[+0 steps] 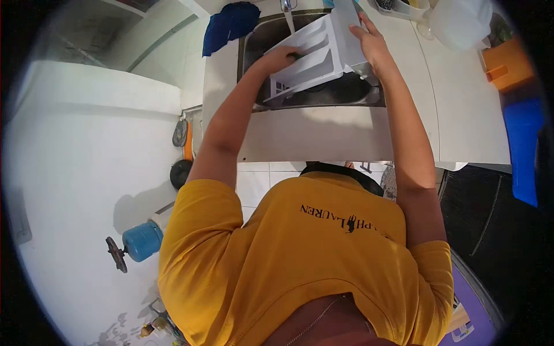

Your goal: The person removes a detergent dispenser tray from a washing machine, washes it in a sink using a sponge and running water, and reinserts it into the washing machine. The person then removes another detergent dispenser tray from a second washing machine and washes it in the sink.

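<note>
A white plastic tray with several long compartments (316, 64) is tilted over the dark sink (248, 69), its slotted end pointing down to the left. My right hand (370, 45) grips its right side wall, with the thumb over the edge. My left hand (281, 61) is at the left part of the tray, its fingers bent into a compartment. Something dark shows by those fingertips, but I cannot tell if it is an object or shadow. Water runs from the faucet (288, 6) just behind the tray.
A dark blue cloth (231, 26) lies on the counter (311, 132) left of the sink. At the right stand a translucent plastic jug (461, 23), an orange container (508, 64) and a blue bin (525, 150). A white wall (86, 173) rises on the left.
</note>
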### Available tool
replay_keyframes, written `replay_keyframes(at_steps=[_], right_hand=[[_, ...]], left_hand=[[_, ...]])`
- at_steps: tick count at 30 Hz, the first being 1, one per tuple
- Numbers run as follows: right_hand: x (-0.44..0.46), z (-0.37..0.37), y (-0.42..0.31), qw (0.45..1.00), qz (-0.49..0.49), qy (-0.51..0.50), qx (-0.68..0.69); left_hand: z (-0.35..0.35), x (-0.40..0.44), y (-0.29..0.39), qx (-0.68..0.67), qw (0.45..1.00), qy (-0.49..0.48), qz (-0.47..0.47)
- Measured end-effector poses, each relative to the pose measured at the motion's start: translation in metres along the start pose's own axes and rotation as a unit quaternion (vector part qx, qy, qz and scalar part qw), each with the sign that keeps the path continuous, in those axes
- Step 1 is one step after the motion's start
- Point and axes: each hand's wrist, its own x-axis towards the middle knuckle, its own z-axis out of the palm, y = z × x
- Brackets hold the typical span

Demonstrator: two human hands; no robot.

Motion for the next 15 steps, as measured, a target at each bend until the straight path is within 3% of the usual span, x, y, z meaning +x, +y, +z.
replay_keyframes(at_steps=[3,7,10,13,15], right_hand=[[0.001,0.000,-0.002,0.999,0.002,0.012,-0.029],[-0.001,-0.001,-0.001,1.000,0.016,0.006,-0.022],[-0.012,-0.001,-0.016,0.999,-0.013,-0.018,0.040],[-0.020,-0.007,-0.032,0.999,-0.012,-0.032,0.031],[-0.024,-0.006,-0.032,1.000,0.013,-0.025,0.007]], left_hand=[[-0.018,-0.031,0.010,-0.051,0.994,0.013,-0.097],[-0.025,-0.052,0.016,0.064,0.979,0.183,-0.057],[-0.018,-0.057,0.000,0.095,0.960,0.181,-0.192],[0.008,-0.048,-0.026,0.099,0.975,0.113,-0.161],[0.005,-0.040,-0.034,0.044,0.968,0.089,-0.229]])
